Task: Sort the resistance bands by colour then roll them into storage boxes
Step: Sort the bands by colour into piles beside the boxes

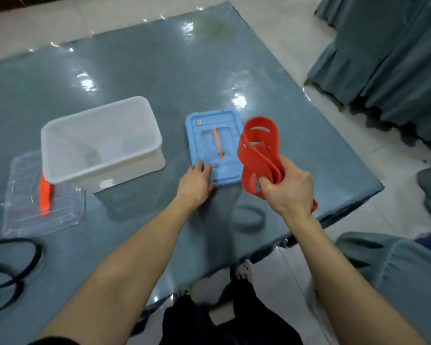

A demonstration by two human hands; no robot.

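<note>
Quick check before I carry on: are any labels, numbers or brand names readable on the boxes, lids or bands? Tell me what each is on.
Small grey sticker near a far corner of the blue lid: print too small and blurred to read.
White box, clear lid, red bands: no text visible.
No readable word, number or brand anywhere in this view.

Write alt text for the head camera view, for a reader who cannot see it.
A person's right hand grips a bunch of red resistance bands above a grey-green table, while the left hand touches a blue lid. A white box stands to the left.
</note>
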